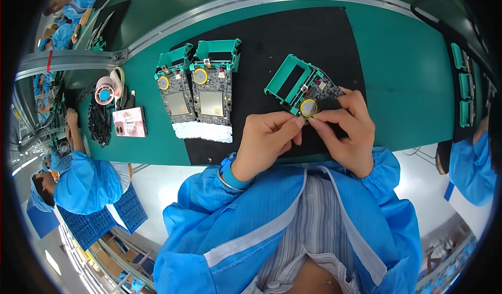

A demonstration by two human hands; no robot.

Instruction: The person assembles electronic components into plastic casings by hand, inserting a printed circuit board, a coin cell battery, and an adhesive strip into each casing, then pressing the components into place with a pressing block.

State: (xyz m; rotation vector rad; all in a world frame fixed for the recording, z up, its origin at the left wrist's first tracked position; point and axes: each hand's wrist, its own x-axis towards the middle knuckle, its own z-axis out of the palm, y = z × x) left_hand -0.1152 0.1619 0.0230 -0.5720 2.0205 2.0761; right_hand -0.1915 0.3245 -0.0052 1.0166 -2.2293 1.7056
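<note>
Over the right part of the black mat point(266, 38), at a slant: a circuit board point(320, 88) with an open teal frame point(281, 76) at its far end. Already in place on it, to all appearances: a yellow-rimmed disc point(308, 107), just beside the fingertips. Held at the near-left edge by the left hand point(267, 133), with thumb and forefinger pinched narrow; held from the right by the right hand point(356, 132), likewise narrow, over the near end. Impossible to tell: any tiny piece between the tips, or the nature of the dark patch point(329, 104) by the right forefinger. To the left, side by side on the mat: two more framed boards point(213, 86), each with disc and silver plate point(212, 104), with a white strip point(202, 131) across the near ends. Judging by these, possibly further along than the held one; no such plate or strip in sight there, but much hidden under the fingers. Apparently left: handwork around the disc, then a setting-down. Farther out on the green bench point(402, 74): a pink phone point(130, 122) and a small fan point(105, 94).
</note>
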